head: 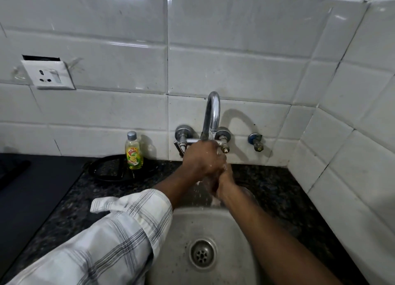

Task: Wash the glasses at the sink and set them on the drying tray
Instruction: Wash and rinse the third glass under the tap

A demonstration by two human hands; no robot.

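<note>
My left hand (pixel 201 158) is under the spout of the chrome wall tap (pixel 212 111), its fingers curled over the fingers of my right hand (pixel 224 183). Water runs from the spout onto both hands and drips into the steel sink (pixel 183 222) below. The fingers of my right hand are hidden under the left hand. No glass shows plainly; a faint translucent shape (pixel 248 193) lies behind my right forearm at the sink's far rim, and I cannot tell what it is.
A yellow dish-soap bottle (pixel 134 152) stands on the dark granite counter left of the tap, beside a black round tray (pixel 106 169). A dark flat appliance (pixel 21 190) fills the left counter. The drain (pixel 202 253) sits mid-sink. A small valve (pixel 256 142) sticks out right of the tap.
</note>
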